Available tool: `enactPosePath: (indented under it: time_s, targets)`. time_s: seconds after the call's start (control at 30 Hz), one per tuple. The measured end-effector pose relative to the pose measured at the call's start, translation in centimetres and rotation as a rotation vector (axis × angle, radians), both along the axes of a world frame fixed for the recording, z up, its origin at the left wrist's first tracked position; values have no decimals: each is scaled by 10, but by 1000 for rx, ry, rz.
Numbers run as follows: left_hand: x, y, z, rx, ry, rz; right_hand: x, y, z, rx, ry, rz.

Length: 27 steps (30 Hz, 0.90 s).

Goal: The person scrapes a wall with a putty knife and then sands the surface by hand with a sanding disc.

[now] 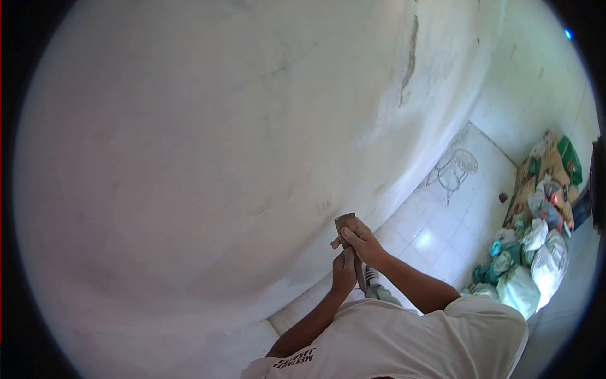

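Note:
A brown sheet that looks like sandpaper point(345, 222) is held up in front of my body, close to the pale wall. My right hand point(365, 243) is closed on it, with the thumb pressed flat over its face. Just below, my left hand point(344, 271) is closed with its fingertips at the lower part of the same sheet. A darker strip hangs down beside the left hand, seemingly part of the sheet. The fingers behind the sheet are mostly hidden.
The large wall point(221, 158) fills the left and middle, with a long crack point(410, 60) high up. A round-topped wire stool point(457, 167) stands on the tiled floor point(435, 243). Stuffed plastic bags point(521, 290) and cardboard are piled at the right.

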<state>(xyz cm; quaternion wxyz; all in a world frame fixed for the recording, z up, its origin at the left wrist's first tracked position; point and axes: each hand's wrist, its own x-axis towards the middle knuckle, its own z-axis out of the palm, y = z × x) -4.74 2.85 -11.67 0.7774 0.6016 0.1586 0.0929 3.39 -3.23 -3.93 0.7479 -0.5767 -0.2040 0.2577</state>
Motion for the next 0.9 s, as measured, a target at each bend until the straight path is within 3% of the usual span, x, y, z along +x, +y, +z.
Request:
enactPosePath:
  time_s: [0.13, 0.33, 0.43, 0.53, 0.63, 0.73, 0.9]
  targets:
    - [2, 4, 0, -152, 8, -14, 0, -3, 2, -4, 160, 75]
    - [16, -3, 4, -65, 41, 2, 16, 9, -5, -73, 114, -14]
    - [24, -6, -2, -4, 23, -126, 26, 0, -1, -140, 4, -44]
    - [30, -19, -14, -124, 57, -71, 38, -16, -10, -104, 70, 67]
    - [33, -22, -31, -485, 227, -78, 46, -26, -28, -162, 67, 51]
    - [25, -13, -82, -49, 71, -226, 51, -25, -37, -214, 47, 54]
    - [25, 0, -100, -123, 178, -182, 54, -18, -50, -253, 20, 12]
